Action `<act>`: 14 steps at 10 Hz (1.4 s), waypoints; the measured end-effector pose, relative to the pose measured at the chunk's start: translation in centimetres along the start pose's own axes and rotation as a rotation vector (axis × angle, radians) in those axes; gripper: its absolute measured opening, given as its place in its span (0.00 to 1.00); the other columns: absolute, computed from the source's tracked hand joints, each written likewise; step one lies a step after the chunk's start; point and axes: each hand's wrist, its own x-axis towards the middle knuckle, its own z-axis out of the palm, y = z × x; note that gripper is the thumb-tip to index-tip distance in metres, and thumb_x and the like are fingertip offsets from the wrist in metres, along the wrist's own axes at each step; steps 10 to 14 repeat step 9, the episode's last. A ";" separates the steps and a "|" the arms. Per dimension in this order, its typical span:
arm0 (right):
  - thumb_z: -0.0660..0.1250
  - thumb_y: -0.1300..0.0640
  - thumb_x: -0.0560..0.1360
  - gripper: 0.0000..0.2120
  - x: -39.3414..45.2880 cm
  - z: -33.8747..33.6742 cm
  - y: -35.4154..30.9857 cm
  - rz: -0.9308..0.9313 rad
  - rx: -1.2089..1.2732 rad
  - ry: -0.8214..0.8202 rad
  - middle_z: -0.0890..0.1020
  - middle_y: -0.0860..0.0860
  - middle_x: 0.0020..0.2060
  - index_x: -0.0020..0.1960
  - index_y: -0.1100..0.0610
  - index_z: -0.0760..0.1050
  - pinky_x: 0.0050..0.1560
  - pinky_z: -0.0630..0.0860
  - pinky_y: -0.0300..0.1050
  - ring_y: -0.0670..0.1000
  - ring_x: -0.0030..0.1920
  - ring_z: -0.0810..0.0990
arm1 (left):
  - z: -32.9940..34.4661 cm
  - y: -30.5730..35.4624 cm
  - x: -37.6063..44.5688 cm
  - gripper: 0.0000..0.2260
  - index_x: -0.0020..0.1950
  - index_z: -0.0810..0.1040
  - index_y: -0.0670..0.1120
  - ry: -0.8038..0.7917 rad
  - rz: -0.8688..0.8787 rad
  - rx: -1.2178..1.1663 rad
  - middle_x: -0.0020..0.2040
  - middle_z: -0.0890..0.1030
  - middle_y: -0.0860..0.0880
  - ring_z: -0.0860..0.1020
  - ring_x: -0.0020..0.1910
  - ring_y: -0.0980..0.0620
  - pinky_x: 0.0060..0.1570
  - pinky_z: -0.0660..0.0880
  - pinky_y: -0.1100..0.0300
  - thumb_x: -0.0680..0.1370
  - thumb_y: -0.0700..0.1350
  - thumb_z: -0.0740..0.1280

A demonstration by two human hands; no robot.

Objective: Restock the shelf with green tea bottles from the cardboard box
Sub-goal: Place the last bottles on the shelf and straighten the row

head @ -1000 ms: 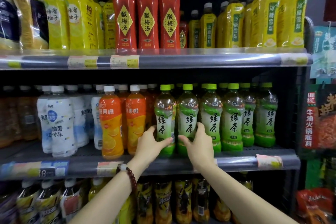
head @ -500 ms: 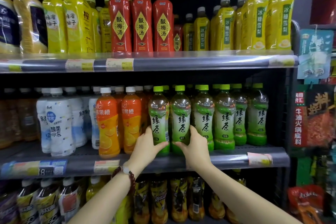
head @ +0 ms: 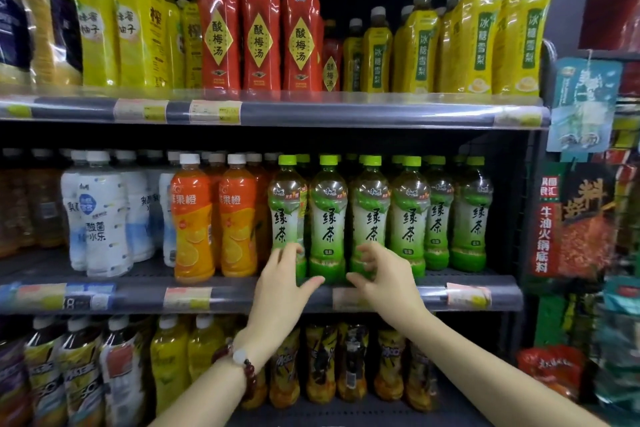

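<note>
Glossy plastic green tea bottles [head: 328, 218]; hands [head: 284, 282] loosely curled nearby.

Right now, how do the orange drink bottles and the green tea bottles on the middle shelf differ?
The orange drink bottles have white caps and opaque orange wrap; the green tea bottles have green caps and clear shoulders. No hand reaches the orange ones, while the left hand and right hand sit at the green tea bottles' bases. Both kinds stand upright on the middle shelf.
</note>
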 end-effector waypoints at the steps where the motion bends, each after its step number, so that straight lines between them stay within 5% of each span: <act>1: 0.73 0.54 0.71 0.22 -0.9 -1.9 1.1 0.036 -0.049 0.008 0.81 0.49 0.54 0.63 0.53 0.74 0.54 0.75 0.40 0.49 0.55 0.79 | 1.6 1.4 -0.1 0.21 0.62 0.69 0.51 -0.106 0.033 -0.045 0.57 0.73 0.54 0.74 0.56 0.54 0.54 0.72 0.62 0.72 0.52 0.71; 3: 0.74 0.54 0.71 0.22 -2.5 -6.9 5.1 0.165 -0.157 0.063 0.81 0.51 0.53 0.63 0.55 0.74 0.55 0.76 0.48 0.52 0.55 0.79 | 5.6 5.0 -0.1 0.18 0.62 0.71 0.50 -0.253 0.122 -0.095 0.57 0.73 0.53 0.74 0.55 0.53 0.56 0.73 0.59 0.74 0.51 0.69; 4: 0.73 0.55 0.71 0.22 -2.6 -9.3 7.2 0.188 -0.212 0.064 0.81 0.52 0.53 0.63 0.56 0.74 0.51 0.73 0.42 0.53 0.54 0.78 | 7.4 7.0 0.2 0.17 0.62 0.70 0.51 -0.285 0.174 -0.053 0.57 0.72 0.54 0.74 0.56 0.53 0.52 0.73 0.57 0.75 0.51 0.68; 8: 0.71 0.58 0.70 0.18 -0.5 -15.5 16.0 0.105 -0.206 0.013 0.78 0.54 0.50 0.59 0.56 0.74 0.52 0.76 0.48 0.55 0.53 0.78 | 13.1 14.7 2.1 0.16 0.61 0.71 0.48 -0.234 0.240 0.152 0.55 0.75 0.49 0.74 0.56 0.50 0.55 0.72 0.57 0.75 0.47 0.68; 14: 0.71 0.58 0.70 0.18 0.0 -15.9 16.8 0.058 -0.199 -0.001 0.78 0.54 0.50 0.59 0.56 0.73 0.51 0.75 0.47 0.55 0.52 0.78 | 13.8 15.9 1.8 0.17 0.62 0.70 0.47 -0.227 0.227 0.196 0.53 0.73 0.49 0.74 0.55 0.49 0.51 0.72 0.59 0.76 0.48 0.67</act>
